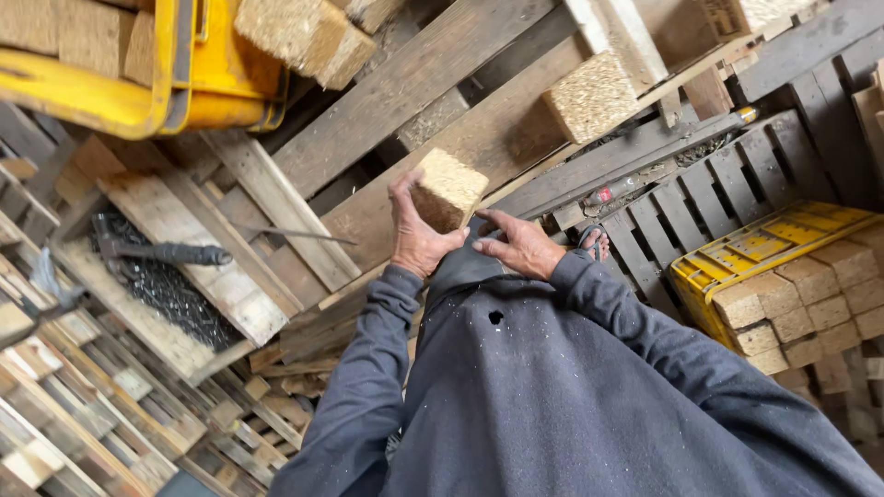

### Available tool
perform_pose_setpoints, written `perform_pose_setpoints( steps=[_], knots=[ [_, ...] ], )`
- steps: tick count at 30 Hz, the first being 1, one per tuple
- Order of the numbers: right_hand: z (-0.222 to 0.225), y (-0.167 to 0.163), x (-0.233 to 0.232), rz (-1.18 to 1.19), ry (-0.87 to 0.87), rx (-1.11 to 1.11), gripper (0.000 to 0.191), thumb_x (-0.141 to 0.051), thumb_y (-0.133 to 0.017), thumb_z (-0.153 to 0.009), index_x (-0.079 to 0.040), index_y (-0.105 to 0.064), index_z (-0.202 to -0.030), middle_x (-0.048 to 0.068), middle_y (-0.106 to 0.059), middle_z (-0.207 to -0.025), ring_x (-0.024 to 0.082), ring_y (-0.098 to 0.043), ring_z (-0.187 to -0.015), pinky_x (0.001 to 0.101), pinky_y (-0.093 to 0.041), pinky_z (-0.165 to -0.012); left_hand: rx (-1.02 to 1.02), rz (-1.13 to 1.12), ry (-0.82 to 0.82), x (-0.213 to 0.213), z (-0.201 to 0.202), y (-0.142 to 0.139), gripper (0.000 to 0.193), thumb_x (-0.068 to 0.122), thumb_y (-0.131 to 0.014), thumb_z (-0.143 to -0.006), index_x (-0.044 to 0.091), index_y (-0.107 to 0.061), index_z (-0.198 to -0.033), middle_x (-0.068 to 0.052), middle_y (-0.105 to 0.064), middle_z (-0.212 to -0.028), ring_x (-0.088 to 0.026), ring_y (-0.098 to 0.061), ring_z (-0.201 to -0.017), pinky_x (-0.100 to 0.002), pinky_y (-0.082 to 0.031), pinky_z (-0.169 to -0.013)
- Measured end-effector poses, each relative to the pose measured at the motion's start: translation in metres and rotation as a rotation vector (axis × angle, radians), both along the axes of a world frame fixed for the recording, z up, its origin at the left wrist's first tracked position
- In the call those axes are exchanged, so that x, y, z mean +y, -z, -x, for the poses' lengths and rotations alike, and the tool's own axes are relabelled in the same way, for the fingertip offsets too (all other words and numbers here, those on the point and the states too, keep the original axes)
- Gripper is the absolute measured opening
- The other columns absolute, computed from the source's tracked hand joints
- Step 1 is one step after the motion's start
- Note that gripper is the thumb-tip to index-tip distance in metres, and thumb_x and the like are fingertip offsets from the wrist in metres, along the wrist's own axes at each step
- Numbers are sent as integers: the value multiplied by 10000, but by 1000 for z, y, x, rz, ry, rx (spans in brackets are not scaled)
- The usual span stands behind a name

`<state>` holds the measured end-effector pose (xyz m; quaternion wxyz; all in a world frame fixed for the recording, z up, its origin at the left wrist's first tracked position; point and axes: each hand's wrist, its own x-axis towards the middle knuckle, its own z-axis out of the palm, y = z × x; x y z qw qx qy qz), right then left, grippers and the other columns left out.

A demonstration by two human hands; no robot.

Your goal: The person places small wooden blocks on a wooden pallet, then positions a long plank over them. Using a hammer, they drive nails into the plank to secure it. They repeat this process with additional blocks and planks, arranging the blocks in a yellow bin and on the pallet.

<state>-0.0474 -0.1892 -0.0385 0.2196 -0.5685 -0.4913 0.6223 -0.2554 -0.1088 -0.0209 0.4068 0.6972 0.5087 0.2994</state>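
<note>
Sweater: your grey sweater fills the foreground at 6 o'clock.
Left hand: your left hand is closed around the pressed-wood block, held up at centre frame.
Right hand: your right hand is loosely open, holding nothing, just at the block's 4 o'clock.
Risk: one-handed, the block could slip onto the pallet boards below.
Crate: yellow crate of blocks at 3 o'clock.

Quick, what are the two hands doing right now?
Left hand: closed around a pressed-wood block, holding it up.
Right hand: holds nothing; fingers loosely open, resting on the dark jacket beside the left hand.
</note>
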Motion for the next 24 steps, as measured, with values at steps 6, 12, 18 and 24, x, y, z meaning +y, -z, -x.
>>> perform_pose_setpoints(
  steps=[6, 12, 18, 24],
  knots=[
    [16, 12, 21, 122, 89, 164, 696, -307, -648, -953, -71, -389, -1554, 109, -701, -1193, 209, -663, -1008, 368, -566, -845, -10, 14, -43, 13, 22, 8, 1230, 196, -971, -530, 46, -259, -1522, -198, -414, -1457, -369, -434, -1382, -453, -354, -1201],
    [16, -3, 51, 594, 602, 718, 819, -634, -511, -900, -134, -384, -1537, 96, -672, -1235, 239, -688, -989, 422, -561, -814, -372, 100, -141, 0, 12, 9, 1270, 237, -959, -600, 84, -162, -1576, -187, -393, -1495, -297, -456, -1405, -425, -399, -1250],
    [-5, -23, 79, 317, 419, 569, 764, -454, -704, -920, -61, -419, -1511, 114, -640, -1294, 246, -660, -1160, 477, -584, -970, -113, -15, 44, -3, 6, 25, 1393, 264, -1027, -562, 109, -124, -1612, -203, -289, -1640, -366, -334, -1531, -446, -282, -1314],
    [8, 10, 103, -350, 11, -470, 632, -544, -627, -957, -50, -616, -1350, 211, -670, -1178, 318, -696, -997, 434, -570, -851, 124, 132, -269, -10, 30, 55, 862, 79, -688, -882, 85, -302, -1653, -188, -214, -1768, -340, -271, -1627, -428, -305, -1332]
  ],
)
